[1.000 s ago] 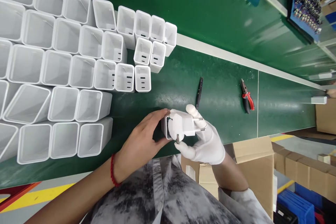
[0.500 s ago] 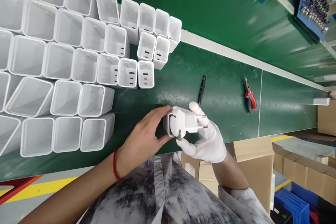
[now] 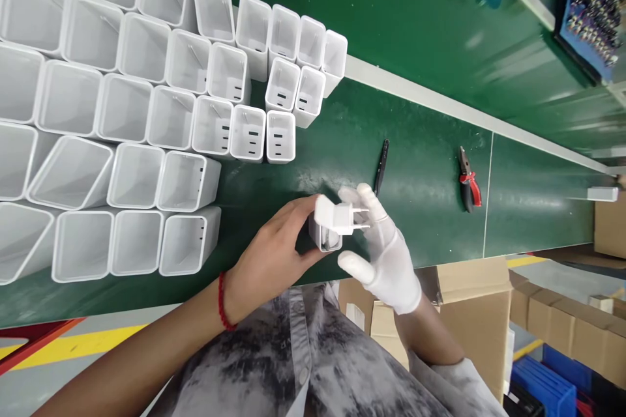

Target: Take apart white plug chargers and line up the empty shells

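Note:
My left hand [image 3: 274, 241], bare with a red cord at the wrist, grips a small white plastic housing [image 3: 317, 234] between thumb and fingers. A white plug piece [image 3: 337, 216] with two round pins sits at the housing's open end, tilted over it, its pins pointing right. Something pale shows inside the housing, too small to make out. My right hand [image 3: 384, 254], in a white glove, is just right of the plug piece. Its thumb and fingers are spread apart, some of them behind the pins; whether they touch the pins I cannot tell.
Rows of open white housings [image 3: 137, 176] stand at the left of the green table [image 3: 420, 156], several with slots. Black tweezers [image 3: 381, 166] and red-and-black pliers [image 3: 469, 182] lie to the right. Cardboard boxes [image 3: 474, 319] stand below the front edge. A white rail [image 3: 440, 101] runs along the back.
My right thumb and fingers have opened away from the plug piece and housing. The plug piece has shifted up and left and tilted over the housing, which stays in my left hand.

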Demonstrator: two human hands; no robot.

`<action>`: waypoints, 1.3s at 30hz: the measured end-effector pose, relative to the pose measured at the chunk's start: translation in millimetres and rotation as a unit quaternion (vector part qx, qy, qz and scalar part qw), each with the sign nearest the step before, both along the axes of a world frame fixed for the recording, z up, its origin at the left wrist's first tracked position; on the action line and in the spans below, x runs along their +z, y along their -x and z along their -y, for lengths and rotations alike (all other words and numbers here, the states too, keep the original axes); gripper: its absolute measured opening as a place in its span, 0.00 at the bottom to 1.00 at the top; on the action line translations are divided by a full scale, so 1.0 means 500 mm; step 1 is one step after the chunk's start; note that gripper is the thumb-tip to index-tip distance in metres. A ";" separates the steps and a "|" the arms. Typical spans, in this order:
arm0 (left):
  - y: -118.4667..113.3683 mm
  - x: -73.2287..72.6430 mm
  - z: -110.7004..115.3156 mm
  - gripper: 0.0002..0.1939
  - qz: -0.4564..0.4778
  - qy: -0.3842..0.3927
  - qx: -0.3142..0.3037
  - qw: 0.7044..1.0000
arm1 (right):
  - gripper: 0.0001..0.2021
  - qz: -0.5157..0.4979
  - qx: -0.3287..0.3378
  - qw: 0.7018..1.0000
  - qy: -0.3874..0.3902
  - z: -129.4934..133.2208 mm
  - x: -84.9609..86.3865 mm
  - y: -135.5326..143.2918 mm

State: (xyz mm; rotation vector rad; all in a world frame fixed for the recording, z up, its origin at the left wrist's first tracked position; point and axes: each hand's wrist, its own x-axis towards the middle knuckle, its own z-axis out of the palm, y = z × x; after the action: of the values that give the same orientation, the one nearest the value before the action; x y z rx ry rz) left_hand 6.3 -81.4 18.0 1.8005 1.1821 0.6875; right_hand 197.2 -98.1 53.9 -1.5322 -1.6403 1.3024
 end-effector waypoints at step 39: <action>0.050 0.071 -0.040 0.29 0.094 0.366 -0.108 0.920 | 0.29 -0.283 0.038 0.954 0.092 0.022 -0.008 0.027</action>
State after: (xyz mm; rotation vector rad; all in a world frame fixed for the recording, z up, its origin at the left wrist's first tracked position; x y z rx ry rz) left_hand -18.8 -61.3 53.4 1.1718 0.9196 0.2228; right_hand 183.6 -109.3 49.7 -1.0512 -1.2410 1.7749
